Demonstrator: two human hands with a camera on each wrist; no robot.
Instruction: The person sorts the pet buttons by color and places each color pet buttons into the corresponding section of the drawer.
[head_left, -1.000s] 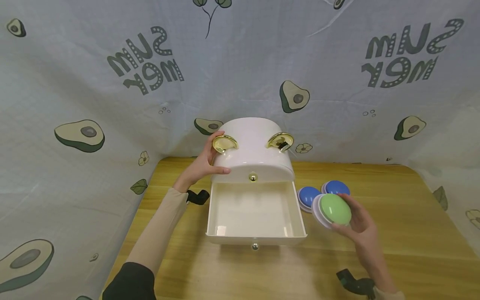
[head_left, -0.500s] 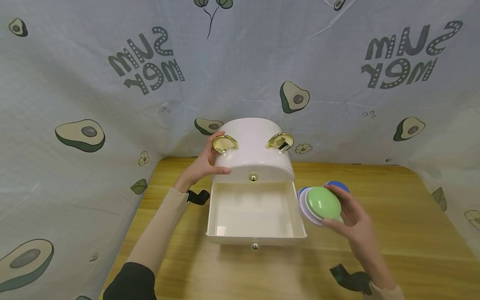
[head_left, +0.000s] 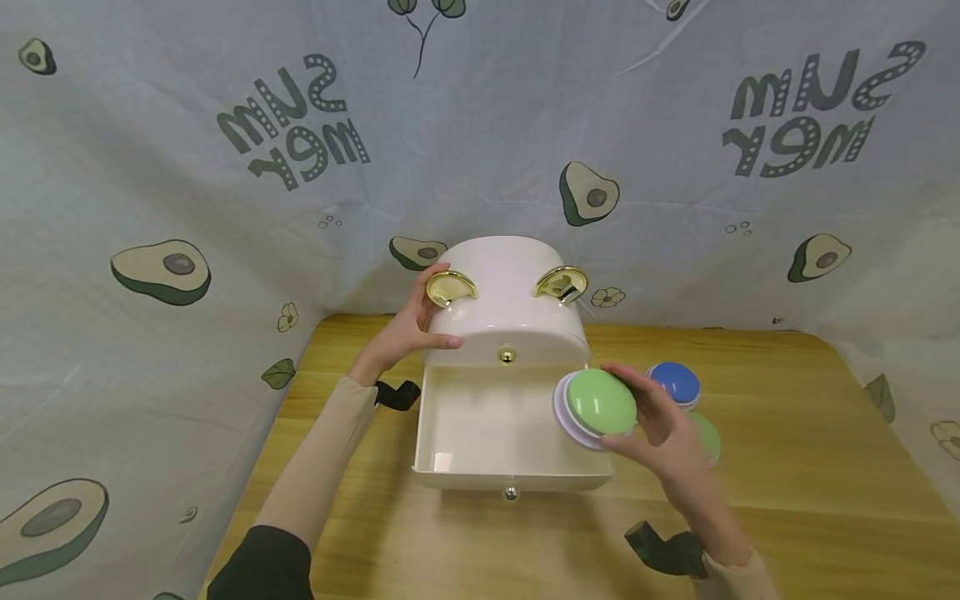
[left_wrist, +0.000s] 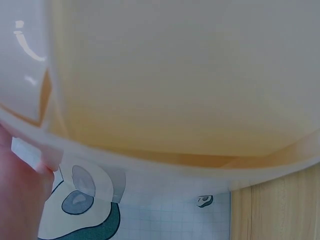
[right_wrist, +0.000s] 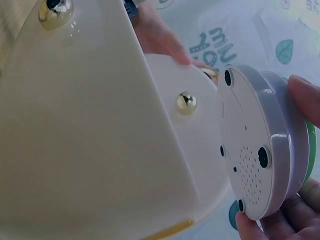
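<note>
My right hand (head_left: pixel 667 446) grips a round push button with a green top (head_left: pixel 600 402) and a lilac base, tilted above the right part of an open drawer (head_left: pixel 465 481). In the right wrist view the underside of the button (right_wrist: pixel 245 130) shows small holes and dark round feet. The drawer is pulled out of a glossy white storage box (head_left: pixel 498 292) with gold ear-shaped pieces. On the box's left side rests my left hand (head_left: pixel 401 333), thumb on the front and fingers round the side. The left wrist view is filled mostly by the pale drawer.
A blue-topped button (head_left: pixel 675 383) stands on the wooden table (head_left: pixel 787 417) right of the box. Another green-topped button (head_left: pixel 705 437) is partly hidden behind my right hand. A printed cloth (head_left: pixel 480 167) hangs behind the table.
My right hand has carried the green-topped button leftward from beside the drawer to over it. One blue-topped button is now hidden from view. My left hand and the box have stayed put.
</note>
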